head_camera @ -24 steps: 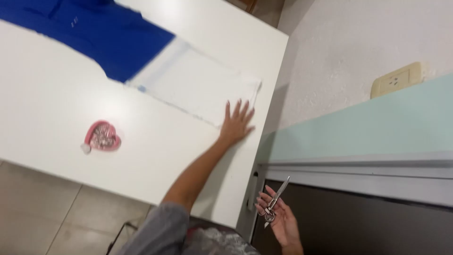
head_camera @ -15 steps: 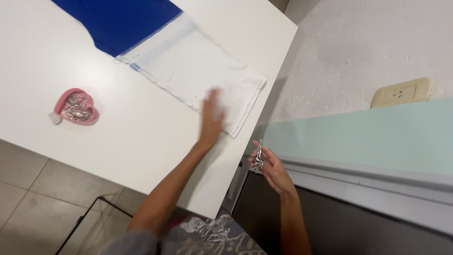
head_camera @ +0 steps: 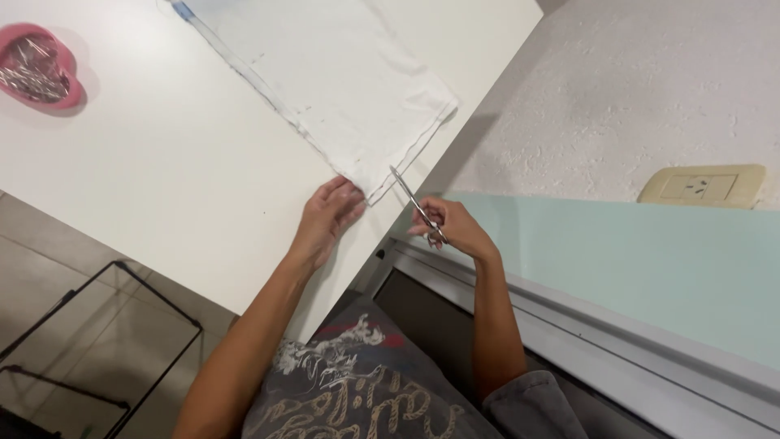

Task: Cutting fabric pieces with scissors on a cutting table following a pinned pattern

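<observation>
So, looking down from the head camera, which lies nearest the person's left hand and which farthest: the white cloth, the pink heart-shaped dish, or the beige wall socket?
From the left hand:
1. White cloth, touched at its near corner.
2. Pink heart-shaped dish, far left on the table.
3. Beige wall socket, far right on the wall.

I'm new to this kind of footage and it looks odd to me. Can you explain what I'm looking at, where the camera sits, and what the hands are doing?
There is no machine here: these are a person's two bare hands, filmed by a camera worn on their head and looking down. That is why the arms reach up from the bottom of the picture. The left hand rests on the white table, its fingertips at the near corner of a white cloth lying flat there. The right hand holds a pair of metal scissors, with the blades pointing at that same corner. At the far left sits a pink heart-shaped dish holding small shiny items, too small to identify. On the wall to the right is a beige socket plate.
</observation>
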